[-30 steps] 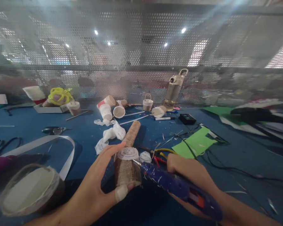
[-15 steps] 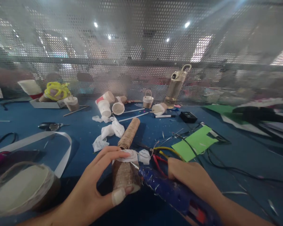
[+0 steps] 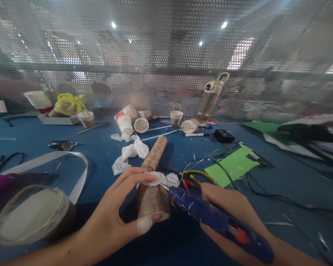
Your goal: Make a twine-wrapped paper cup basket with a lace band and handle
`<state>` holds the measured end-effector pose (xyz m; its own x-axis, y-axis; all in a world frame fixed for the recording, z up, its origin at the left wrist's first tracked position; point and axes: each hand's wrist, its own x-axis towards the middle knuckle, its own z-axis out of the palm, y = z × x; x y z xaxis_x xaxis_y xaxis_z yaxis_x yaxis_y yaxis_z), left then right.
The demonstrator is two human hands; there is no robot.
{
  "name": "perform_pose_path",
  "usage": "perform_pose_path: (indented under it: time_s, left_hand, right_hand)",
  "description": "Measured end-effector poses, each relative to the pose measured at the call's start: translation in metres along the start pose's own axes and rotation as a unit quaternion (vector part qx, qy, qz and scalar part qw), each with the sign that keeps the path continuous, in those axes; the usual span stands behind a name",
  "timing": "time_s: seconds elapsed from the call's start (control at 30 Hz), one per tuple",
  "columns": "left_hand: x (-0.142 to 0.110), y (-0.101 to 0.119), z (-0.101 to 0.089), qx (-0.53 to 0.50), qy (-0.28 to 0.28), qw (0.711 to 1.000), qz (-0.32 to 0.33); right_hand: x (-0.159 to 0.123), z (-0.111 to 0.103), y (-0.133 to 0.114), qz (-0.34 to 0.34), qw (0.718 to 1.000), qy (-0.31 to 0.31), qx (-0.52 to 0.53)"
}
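My left hand (image 3: 124, 201) grips a twine-wrapped cup (image 3: 152, 201), its thumb low on the side and its fingers over the white lace ribbon (image 3: 155, 178) at the far rim. A bandage covers part of that thumb. In my right hand (image 3: 230, 207) is a blue glue gun (image 3: 208, 212) with a red part near its rear end. The gun's metal tip meets or nearly meets the ribbon's lower edge; I cannot tell which. A loose end of ribbon (image 3: 172, 180) sticks out to the right of the cup. Just behind stands or lies a twine roll (image 3: 155, 153).
Pliers with red and yellow handles (image 3: 194, 179) lie behind my right hand, near green paper (image 3: 233, 166). A lace-rimmed basket (image 3: 34, 214) stands front left beside white ribbon (image 3: 81, 177). Crumpled lace (image 3: 130, 151), paper cups (image 3: 124, 122) and a bottle (image 3: 209, 101) are farther back.
The whole view has shifted slightly, with things now a little to the right. Both hands keep their grips, and the glue gun's tip stays at the ribbon edge.
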<state>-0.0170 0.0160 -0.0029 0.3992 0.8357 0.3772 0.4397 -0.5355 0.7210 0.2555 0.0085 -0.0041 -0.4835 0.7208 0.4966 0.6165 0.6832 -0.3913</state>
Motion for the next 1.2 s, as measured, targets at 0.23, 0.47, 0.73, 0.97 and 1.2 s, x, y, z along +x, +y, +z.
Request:
perform_pose_path:
  time_s: [0.23, 0.47, 0.73, 0.97, 1.2]
  left_hand:
    - [-0.001, 0.001, 0.0, -0.003, 0.001, 1.0, 0.006]
    - [-0.001, 0.002, 0.002, -0.017, 0.019, 1.0, -0.005]
    - [0.0, 0.001, -0.001, -0.043, -0.001, 0.999, -0.006]
    - [-0.001, 0.005, 0.001, -0.076, 0.017, 0.996, -0.05]
    - [-0.001, 0.004, 0.001, -0.071, -0.005, 0.996, -0.053]
  right_hand:
    - [-0.002, 0.0, 0.0, 0.001, 1.0, -0.013, 0.02]
    - [-0.002, 0.0, -0.001, 0.006, 1.0, -0.019, 0.001]
    - [0.001, -0.009, -0.006, -0.016, 1.0, 0.015, -0.019]
    - [0.004, -0.002, -0.006, -0.01, 1.0, 0.023, -0.018]
    - [0.0, 0.003, -0.003, -0.003, 0.999, 0.031, -0.021]
